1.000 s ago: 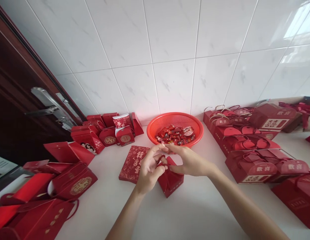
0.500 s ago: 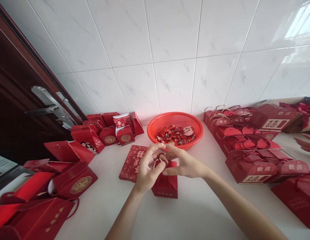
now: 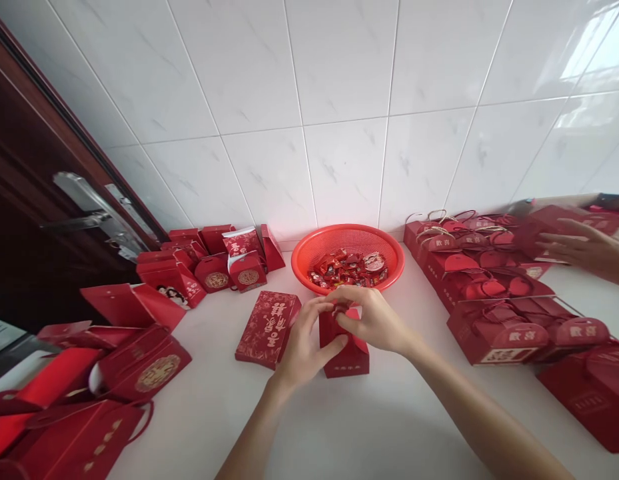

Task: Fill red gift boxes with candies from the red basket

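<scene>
One head-worn view looks forward and down over the white tabletop (image 3: pixel 389 420).

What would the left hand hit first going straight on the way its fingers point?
Probably the right hand, its fingers just ahead at the small box's top; the basket lies beyond. One view, so depth is unclear.

I cannot see well the top of the small red box (image 3: pixel 350 364), because my left hand (image 3: pixel 305 343) and right hand (image 3: pixel 376 321) cover it; its gold print is too small for me to read. Another person's hand (image 3: pixel 582 245) is blurred, its arm cut by the right edge. The left edge cuts the door (image 3: pixel 34 220).
</scene>
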Available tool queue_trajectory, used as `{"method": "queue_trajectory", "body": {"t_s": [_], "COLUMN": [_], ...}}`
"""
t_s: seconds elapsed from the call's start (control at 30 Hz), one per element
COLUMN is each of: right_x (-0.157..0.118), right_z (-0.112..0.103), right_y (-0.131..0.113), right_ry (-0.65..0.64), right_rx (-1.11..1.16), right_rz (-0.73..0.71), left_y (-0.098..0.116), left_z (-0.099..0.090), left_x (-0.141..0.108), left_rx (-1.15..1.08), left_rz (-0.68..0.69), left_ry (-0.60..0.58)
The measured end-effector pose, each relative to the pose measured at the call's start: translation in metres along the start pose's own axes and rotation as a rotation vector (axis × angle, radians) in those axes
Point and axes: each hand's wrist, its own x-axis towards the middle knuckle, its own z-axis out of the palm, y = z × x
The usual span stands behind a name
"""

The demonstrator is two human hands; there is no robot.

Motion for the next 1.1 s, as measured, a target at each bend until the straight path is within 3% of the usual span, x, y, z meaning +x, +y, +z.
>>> {"method": "queue_trajectory", "body": {"t_s": [0.13,0.2,0.27,0.37,0.43,0.5,0.6,0.73,0.93,1.1], "right_x": [0.001,0.000,-0.001,-0.003,-0.004,-0.006,-0.009,-0.015,-0.025,-0.033], "right_z": [0.000,-0.002,-0.005,-0.015,-0.024,-0.033,-0.047,-0.073,-0.130,-0.172], "right_y": [0.001,0.000,-0.002,-0.007,-0.010,-0.013,-0.017,-0.025,-0.046,-0.051], "right_ry": [-0.042,-0.043,-0.023,0.020,0.059,0.101,0.165,0.281,0.510,0.678], "right_rx": [-0.017,0.024,0.074,0.091,0.081,0.070,0.030,-0.028,-0.207,-0.344], "right_rz": [-0.008,-0.017,-0.034,-0.050,-0.057,-0.078,-0.113,-0.124,-0.075,0.016], "left_y": [-0.002,-0.002,-0.001,-0.005,-0.009,-0.014,-0.017,-0.012,-0.005,-0.004], "left_z": [0.003,0.001,-0.002,-0.007,-0.009,-0.009,-0.003,0.010,0.020,0.018], "left_x": [-0.001,-0.001,-0.001,-0.002,-0.003,-0.004,-0.005,-0.006,-0.013,-0.017], "left_rx": [-0.033,-0.100,-0.188,-0.246,-0.227,-0.223,-0.318,-0.429,-0.236,-0.159], "left_rz": [-0.024,-0.034,-0.040,-0.070,-0.155,-0.266,-0.343,-0.342,-0.247,-0.155], "left_ry": [-0.081,-0.066,0.022,0.264,0.390,0.434,0.367,0.169,-0.050,-0.140]}}
